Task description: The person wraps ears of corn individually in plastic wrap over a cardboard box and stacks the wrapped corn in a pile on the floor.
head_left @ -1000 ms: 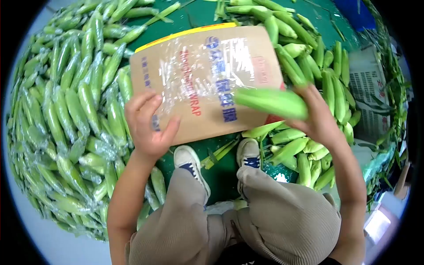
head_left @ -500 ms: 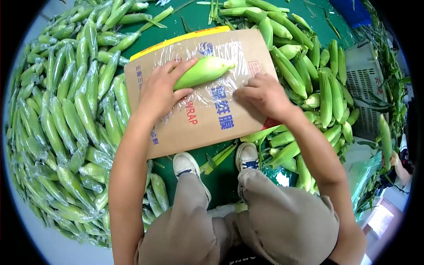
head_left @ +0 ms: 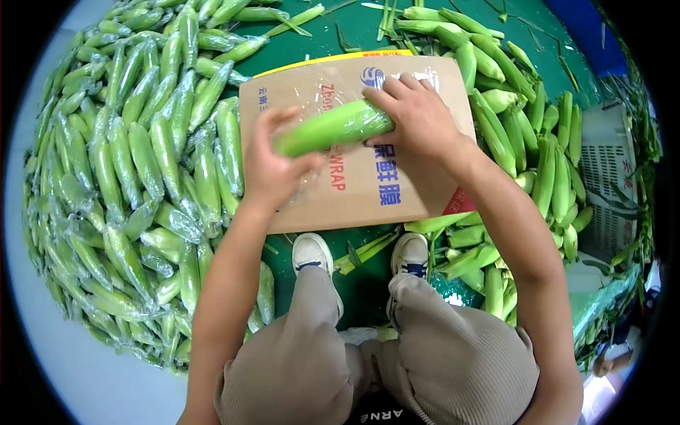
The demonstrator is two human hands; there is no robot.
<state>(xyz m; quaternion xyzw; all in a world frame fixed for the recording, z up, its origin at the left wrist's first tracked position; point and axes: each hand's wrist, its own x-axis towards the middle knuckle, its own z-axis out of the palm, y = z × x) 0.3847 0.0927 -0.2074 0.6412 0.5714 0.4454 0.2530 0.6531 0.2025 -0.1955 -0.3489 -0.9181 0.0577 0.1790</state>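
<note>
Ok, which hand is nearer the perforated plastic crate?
Right. The right hand holds one end of the corn ear, with piled corn between it and the crate. The left hand, blurred by the ear's other end, is farther away.

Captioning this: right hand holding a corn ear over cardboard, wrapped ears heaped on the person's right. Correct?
Wrong side: the wrapped ears are heaped on the person's left, as the head view shows. The right hand does hold a corn ear over cardboard.
</note>
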